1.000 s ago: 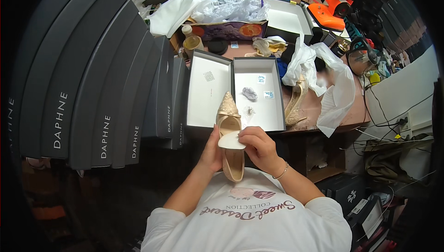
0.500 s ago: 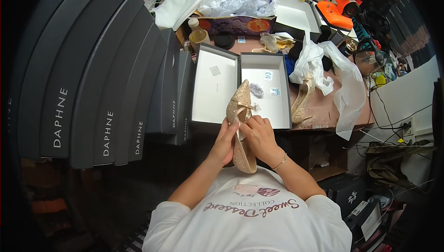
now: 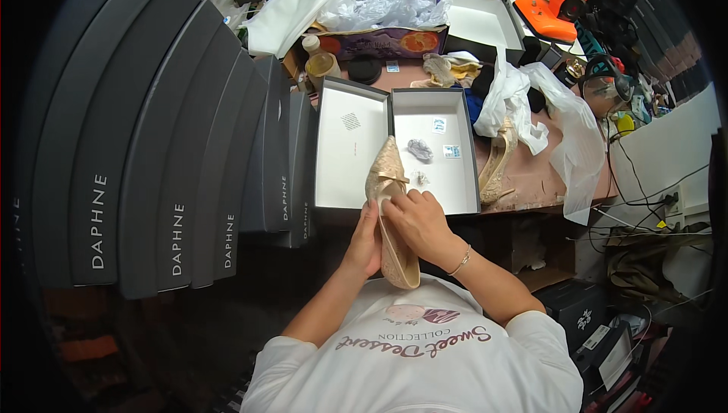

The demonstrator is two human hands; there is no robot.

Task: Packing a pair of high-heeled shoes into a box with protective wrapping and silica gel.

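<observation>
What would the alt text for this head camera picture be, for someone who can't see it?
A person's left fingers hold a pointed beige shoe, with the right fingers at its opening. Beyond is an open white-lined box; a similar shoe lies to its right, and dark boxes are stacked at left.

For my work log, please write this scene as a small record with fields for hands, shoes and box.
Left hand: holds the beige shoe from its left side
Right hand: at that shoe's opening
Second shoe: on the table, partly covered by white paper
Open box: white inside, holding a small crumpled wad
Left side: several dark boxes
</observation>
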